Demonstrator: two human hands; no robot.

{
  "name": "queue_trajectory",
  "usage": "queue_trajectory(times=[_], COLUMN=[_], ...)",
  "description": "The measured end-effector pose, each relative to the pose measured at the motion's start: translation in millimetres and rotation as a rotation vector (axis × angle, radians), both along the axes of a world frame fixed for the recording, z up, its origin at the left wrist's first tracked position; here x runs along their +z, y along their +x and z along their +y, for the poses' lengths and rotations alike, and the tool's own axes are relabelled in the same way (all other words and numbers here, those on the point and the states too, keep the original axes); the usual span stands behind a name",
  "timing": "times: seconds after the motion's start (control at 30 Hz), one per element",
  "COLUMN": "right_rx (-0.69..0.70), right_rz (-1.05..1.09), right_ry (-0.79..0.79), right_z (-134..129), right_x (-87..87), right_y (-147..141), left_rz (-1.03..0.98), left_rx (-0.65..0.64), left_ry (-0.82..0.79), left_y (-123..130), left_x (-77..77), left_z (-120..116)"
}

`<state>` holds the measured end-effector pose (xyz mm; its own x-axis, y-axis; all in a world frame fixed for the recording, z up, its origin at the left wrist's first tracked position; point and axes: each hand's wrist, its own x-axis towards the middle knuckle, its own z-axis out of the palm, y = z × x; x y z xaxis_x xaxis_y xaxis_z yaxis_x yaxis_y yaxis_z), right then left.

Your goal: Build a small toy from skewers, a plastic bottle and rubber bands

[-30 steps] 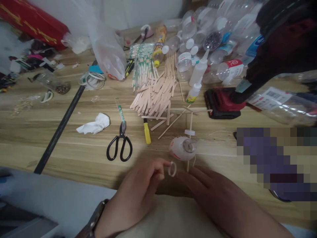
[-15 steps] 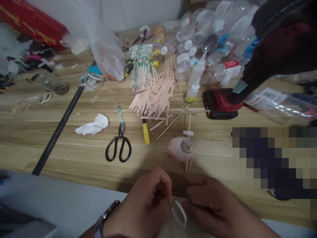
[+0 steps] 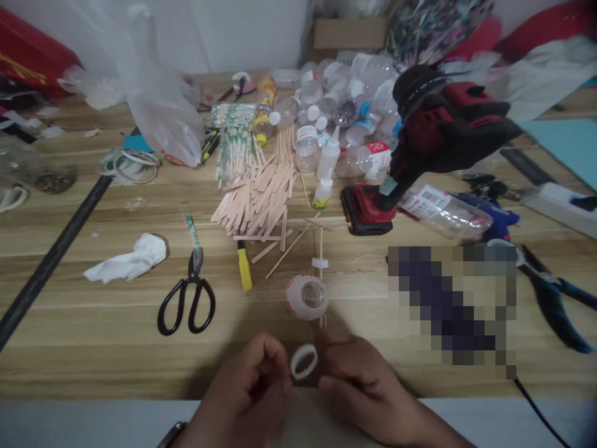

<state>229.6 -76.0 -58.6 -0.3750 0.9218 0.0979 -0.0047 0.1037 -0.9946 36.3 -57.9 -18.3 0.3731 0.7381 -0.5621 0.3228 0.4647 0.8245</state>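
Note:
Between my two hands is a small white plastic ring (image 3: 303, 362), tilted over the front of the table. My left hand (image 3: 254, 389) is closed in a pinch, its fingertips at the ring's left edge. On the other side my right hand (image 3: 359, 379), also closed, has thumb and forefinger at the right edge; the exact contact is blurred. Just beyond the hands stands a small clear plastic bottle (image 3: 301, 297) with its open mouth facing me. Thin wooden sticks (image 3: 321, 239) project behind and in front of it, with a white cap (image 3: 319, 263) on the rear stick.
Black-handled scissors (image 3: 186, 305), a yellow screwdriver (image 3: 244, 270) and crumpled tissue (image 3: 130, 258) lie leftward. Wooden craft sticks (image 3: 259, 199) and glue bottles (image 3: 329, 155) are ahead. A red-black cordless drill (image 3: 433, 124) stands right, near pliers (image 3: 555, 298). Plastic bottles (image 3: 368, 74) crowd the back.
The view has swung right and lifted, showing more of the right side. Both hands have risen slightly with the ring, which now appears more open-faced between the fingertips.

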Motion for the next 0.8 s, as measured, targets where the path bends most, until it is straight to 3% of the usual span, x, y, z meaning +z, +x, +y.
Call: queue_trajectory(times=[0.1,0.17,0.27,0.37,0.43,0.5,0.6,0.67,0.8], right_rx=[-0.071,-0.084,-0.083,-0.086,-0.028,0.049,0.1,0.105,0.166], right_rz=[0.063,0.201,0.46,0.713,0.777,0.745,0.623,0.395,-0.102], right_ry=[0.028,-0.018,-0.2,-0.378,-0.42,-0.408,-0.334,-0.227,0.04], right_z=[4.2,5.4,3.6,-0.1,-2.0,-2.6,-0.9,1.1,3.9], right_x=[4.9,3.1,-6.3,-14.8,-15.7,-12.4,-1.3,8.6,26.8], right_y=[5.6,6.2,2.2,-3.6,-5.7,-5.4,-1.5,1.2,1.3], left_rz=[0.122,0.065,-0.208,-0.669,-0.928,-0.979,-0.819,-0.623,-0.046], left_rx=[-0.28,-0.341,-0.14,0.077,0.099,0.077,0.03,-0.063,-0.302], left_ry=[0.318,0.437,0.366,0.107,-0.009,-0.019,0.043,0.141,0.538], left_y=[-11.5,-18.8,-21.8,-12.6,-3.5,3.1,1.9,-5.3,-19.2], left_x=[-3.7,-10.5,-24.6,-39.3,-45.7,-46.6,-39.0,-33.1,-31.4], left_z=[9.0,13.0,13.2,9.1,7.7,8.7,11.6,10.6,-1.2])
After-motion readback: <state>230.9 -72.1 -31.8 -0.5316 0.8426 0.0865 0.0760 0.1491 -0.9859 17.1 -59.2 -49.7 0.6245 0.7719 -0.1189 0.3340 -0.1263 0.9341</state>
